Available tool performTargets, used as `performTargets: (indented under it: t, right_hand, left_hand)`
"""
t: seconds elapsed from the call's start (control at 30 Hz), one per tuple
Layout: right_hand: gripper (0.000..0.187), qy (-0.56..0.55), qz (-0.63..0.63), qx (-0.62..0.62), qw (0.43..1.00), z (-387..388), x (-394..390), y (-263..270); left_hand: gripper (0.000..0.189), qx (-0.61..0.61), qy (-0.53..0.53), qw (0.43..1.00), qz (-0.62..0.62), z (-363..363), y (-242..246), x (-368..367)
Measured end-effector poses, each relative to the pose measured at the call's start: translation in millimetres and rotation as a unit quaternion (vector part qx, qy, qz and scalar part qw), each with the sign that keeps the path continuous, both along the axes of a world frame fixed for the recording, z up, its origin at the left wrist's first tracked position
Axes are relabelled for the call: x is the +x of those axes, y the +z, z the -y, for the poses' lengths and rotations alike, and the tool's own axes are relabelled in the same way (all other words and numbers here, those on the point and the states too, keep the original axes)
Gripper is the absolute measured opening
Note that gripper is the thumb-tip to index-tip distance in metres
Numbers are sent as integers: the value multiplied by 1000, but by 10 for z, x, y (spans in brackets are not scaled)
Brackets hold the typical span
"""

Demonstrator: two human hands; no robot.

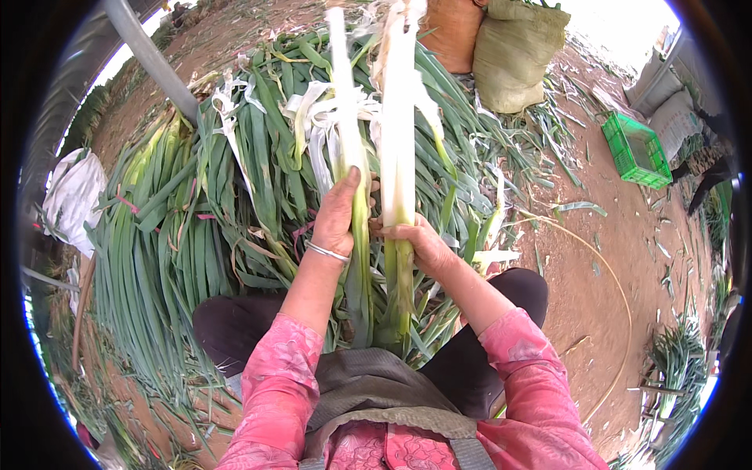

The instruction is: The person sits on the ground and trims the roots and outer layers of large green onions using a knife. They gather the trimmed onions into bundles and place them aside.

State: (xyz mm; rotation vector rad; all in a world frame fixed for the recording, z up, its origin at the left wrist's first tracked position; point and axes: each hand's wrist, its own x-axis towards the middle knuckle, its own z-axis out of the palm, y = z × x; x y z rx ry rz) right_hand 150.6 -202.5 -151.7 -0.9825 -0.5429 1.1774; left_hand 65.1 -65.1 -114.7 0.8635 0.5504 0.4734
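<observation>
My left hand (pixel 338 214) grips the stalk of a leek-like green onion (pixel 346 126), its white shank pointing away from me. Beside it, my right hand (pixel 420 241) is closed around more green onions (pixel 398 153) where the white turns to green. Their leaves hang down between my knees. Loose peeled white skins (pixel 329 111) lie behind the stalks on a large heap of green onion leaves (pixel 276 117). On the left of the heap rest long bundles of green onions (pixel 170 235) bound with pink ties.
A green plastic crate (pixel 637 150) sits on the dirt floor (pixel 564 276) at the right, near a person's dark-clad limbs. Stuffed olive (pixel 517 59) and orange (pixel 451 35) sacks stand behind the heap. A metal pole (pixel 155 61) slants down at the left. A thin hose-like line (pixel 611 264) curves across the ground.
</observation>
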Motion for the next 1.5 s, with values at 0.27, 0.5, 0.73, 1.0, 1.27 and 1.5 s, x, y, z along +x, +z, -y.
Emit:
performTargets:
  t: [0.27, 0.5, 0.73, 1.0, 1.27, 1.5]
  right_hand:
    - [34, 11, -56, -27, 998, -68, -69, 171]
    - [31, -3, -55, -50, 997, -4, -33, 175]
    - [34, -15, -61, -51, 997, 12, -67, 135]
    - [37, 19, -45, -116, 992, 22, -65, 85]
    - [22, -3, -108, -65, 992, 75, -25, -16]
    - [29, -243, 43, -177, 953, 145, 209, -168]
  left_hand:
    - [46, 279, 128, 952, 4, 173, -51, 30]
    - [29, 562, 5, 811, -163, 92, -109, -390]
    - [21, 409, -97, 884, -206, -90, 505, -432]
    - [59, 759, 449, 359, -306, -2335, 1520, -673]
    - [44, 250, -160, 954, -36, 98, -308, -96]
    - [21, 120, -24, 992, -40, 362, -521, 114]
